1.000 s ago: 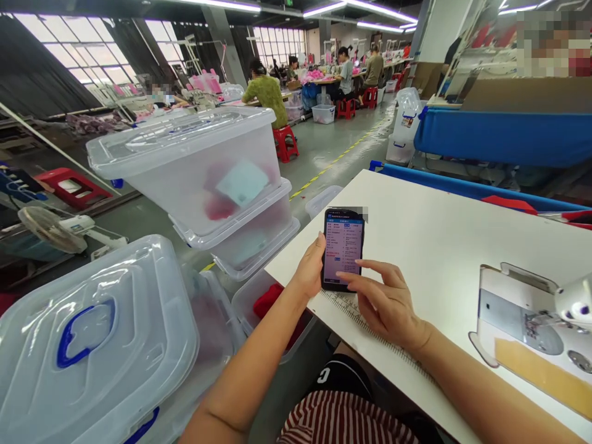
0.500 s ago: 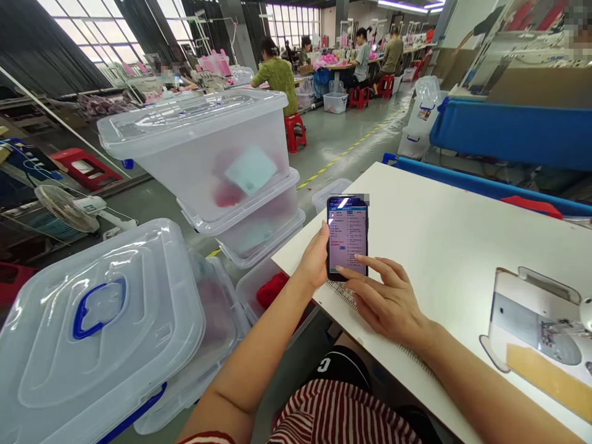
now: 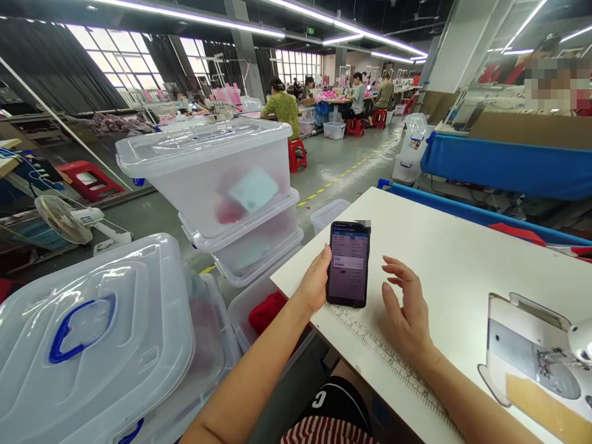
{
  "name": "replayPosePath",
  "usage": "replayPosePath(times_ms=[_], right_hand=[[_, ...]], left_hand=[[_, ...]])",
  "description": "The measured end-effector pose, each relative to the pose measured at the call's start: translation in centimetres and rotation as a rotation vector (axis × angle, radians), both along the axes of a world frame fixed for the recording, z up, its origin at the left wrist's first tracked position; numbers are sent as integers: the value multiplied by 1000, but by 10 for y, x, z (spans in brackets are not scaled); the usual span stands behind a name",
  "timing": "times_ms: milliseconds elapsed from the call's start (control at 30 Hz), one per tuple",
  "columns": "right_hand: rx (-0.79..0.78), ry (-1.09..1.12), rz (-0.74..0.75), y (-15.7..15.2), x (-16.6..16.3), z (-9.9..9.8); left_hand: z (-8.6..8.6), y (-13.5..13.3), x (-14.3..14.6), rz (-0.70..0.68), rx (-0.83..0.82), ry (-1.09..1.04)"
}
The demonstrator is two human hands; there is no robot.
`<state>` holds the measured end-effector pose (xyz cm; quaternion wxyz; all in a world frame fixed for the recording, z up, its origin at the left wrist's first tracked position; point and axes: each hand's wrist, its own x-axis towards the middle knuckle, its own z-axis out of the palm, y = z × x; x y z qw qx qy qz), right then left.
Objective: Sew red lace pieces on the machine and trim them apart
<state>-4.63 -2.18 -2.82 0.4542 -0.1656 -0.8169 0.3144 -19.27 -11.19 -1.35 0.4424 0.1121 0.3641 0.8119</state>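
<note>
My left hand (image 3: 317, 280) is closed around the left side of a black smartphone (image 3: 349, 265), held upright over the corner of a white sewing table (image 3: 444, 246). A pale pop-up box shows on its dimmed screen; the writing is too small to read. To the right of the phone, apart from it, my right hand (image 3: 409, 302) hovers over the tabletop with fingers parted and slightly curled, nothing in them. A measuring scale (image 3: 386, 351) runs along the table's near edge below both hands.
A sewing machine (image 3: 539, 357) sits at the right. Stacked clear plastic bins (image 3: 208, 179) and a lidded bin (image 3: 102, 333) stand to the left, with red cloth (image 3: 267, 312) in a lower one. A fan (image 3: 65, 219) is far left. People sit at machines behind.
My right hand has drawn back from the phone's screen to the right. The screen has dimmed and a pop-up box has appeared. The head view has tilted up a little.
</note>
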Motion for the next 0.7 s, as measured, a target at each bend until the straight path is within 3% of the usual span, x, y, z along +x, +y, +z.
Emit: replayPosePath(times_ms=[133, 400, 700], right_hand=[[-151, -37, -9, 5, -3, -5], [-329, -166, 228, 4, -6, -5], [-229, -242, 261, 4, -6, -3]], left_hand=[[-2, 1, -1, 4, 14, 12], [4, 1, 1, 7, 2, -1], [0, 1, -1, 22, -33, 34]])
